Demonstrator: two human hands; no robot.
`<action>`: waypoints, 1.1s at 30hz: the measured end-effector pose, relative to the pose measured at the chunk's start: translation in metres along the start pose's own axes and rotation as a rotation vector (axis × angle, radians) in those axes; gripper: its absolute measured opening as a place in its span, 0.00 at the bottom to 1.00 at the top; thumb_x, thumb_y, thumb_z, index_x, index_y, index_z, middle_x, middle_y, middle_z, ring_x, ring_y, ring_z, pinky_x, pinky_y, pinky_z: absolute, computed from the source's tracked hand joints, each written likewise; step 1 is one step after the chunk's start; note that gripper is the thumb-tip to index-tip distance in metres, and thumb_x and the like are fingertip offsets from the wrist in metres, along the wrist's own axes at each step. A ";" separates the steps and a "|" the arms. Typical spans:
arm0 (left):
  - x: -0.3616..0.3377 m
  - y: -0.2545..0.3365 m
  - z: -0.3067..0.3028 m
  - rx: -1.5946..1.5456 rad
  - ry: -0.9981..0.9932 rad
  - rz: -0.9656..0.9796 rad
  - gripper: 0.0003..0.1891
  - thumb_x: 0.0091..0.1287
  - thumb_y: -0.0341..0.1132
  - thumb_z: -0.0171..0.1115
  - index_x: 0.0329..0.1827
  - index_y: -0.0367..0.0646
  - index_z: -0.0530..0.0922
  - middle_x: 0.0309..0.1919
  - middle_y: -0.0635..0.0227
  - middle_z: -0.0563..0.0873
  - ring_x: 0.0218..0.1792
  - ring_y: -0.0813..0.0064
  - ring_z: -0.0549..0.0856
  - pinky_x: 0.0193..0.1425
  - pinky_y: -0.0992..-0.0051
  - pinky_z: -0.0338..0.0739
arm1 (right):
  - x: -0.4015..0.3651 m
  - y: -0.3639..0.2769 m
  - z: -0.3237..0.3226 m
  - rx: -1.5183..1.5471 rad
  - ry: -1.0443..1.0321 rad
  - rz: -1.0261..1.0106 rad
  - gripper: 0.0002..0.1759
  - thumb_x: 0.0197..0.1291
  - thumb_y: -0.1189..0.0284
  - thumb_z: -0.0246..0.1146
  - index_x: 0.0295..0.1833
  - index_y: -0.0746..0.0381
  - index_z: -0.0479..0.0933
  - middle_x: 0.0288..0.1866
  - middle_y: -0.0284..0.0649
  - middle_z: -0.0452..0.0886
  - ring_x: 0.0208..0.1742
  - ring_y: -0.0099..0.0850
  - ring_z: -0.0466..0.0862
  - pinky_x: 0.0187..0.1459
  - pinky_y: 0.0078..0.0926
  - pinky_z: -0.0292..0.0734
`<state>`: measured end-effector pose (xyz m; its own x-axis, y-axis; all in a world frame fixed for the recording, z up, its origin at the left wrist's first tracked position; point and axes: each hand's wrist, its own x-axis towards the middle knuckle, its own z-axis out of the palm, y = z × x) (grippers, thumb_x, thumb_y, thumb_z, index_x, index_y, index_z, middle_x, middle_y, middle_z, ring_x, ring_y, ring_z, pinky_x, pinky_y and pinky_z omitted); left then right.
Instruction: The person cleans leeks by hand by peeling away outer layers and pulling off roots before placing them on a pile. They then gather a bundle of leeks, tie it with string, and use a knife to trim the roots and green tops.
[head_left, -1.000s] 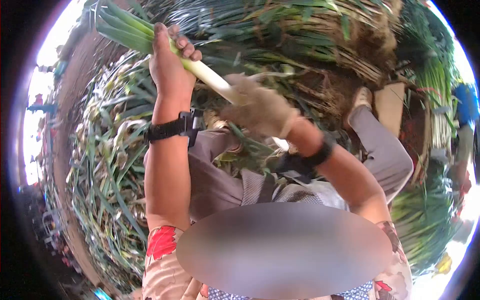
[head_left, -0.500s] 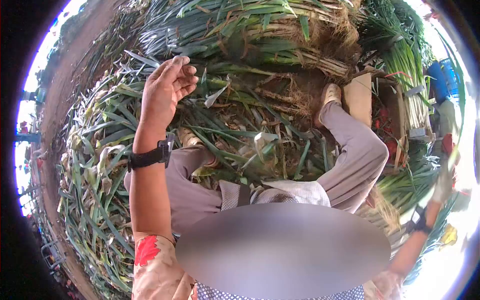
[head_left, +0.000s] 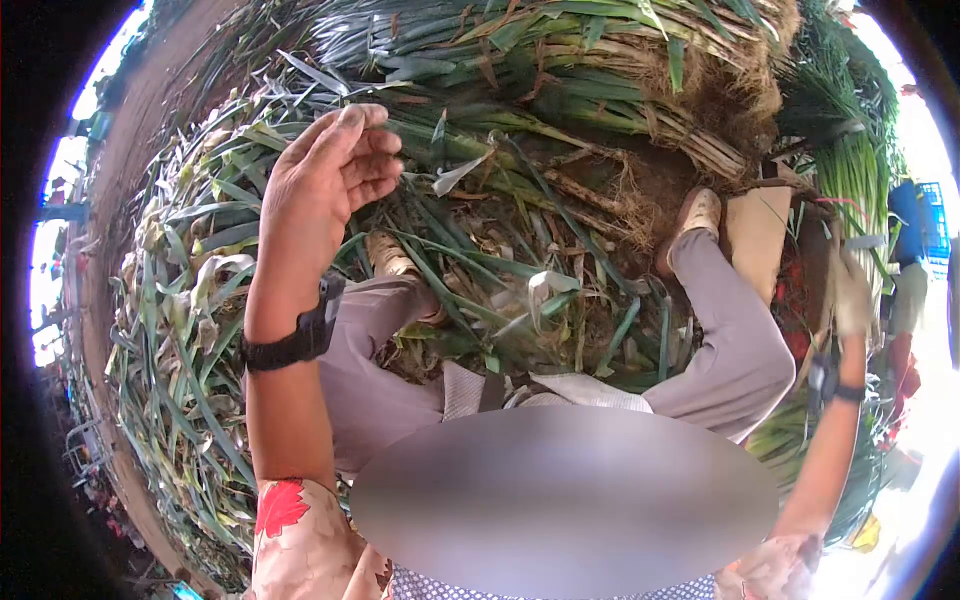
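Observation:
My left hand (head_left: 335, 165) is raised over the heap of leafy long green onions, empty, its fingers loosely curled and a little apart. Below and beside it lie stripped, wilted leaves (head_left: 200, 265). Ahead is a big pile of long green onions (head_left: 560, 70), roots pointing right; a few loose onions (head_left: 590, 195) lie on the soil between my feet and the pile. My right hand (head_left: 851, 292), pale and smeared by motion, is beside the cardboard box (head_left: 757, 235) on the right. Its fingers do not show clearly, so I cannot make out whether it holds anything.
Both my feet rest among leaf scraps, the right shoe (head_left: 700, 212) close to the box. Tidy bundles of green onions (head_left: 855, 180) stand at the far right, by a blue crate (head_left: 932, 225). A dirt path (head_left: 130, 200) runs along the left.
My right hand has swung from the lower right up and forward to beside the box. My left hand has shifted slightly left, still empty. The view has turned a little.

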<state>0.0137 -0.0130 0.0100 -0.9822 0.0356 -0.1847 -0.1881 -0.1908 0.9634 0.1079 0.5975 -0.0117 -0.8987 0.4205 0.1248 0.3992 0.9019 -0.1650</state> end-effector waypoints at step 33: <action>0.009 -0.059 -0.004 0.292 -0.005 -0.503 0.16 0.69 0.44 0.51 0.51 0.41 0.72 0.36 0.71 0.80 0.32 0.82 0.80 0.35 0.82 0.76 | -0.026 -0.337 0.141 0.631 -1.578 -0.221 0.21 0.50 0.56 0.61 0.38 0.65 0.78 0.28 0.40 0.80 0.30 0.25 0.78 0.33 0.26 0.72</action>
<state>0.0155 -0.0053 -0.0492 -0.7716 0.0564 -0.6337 -0.6237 0.1292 0.7709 -0.0288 0.2683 -0.0975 -0.3729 -0.5440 -0.7517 0.4719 0.5864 -0.6584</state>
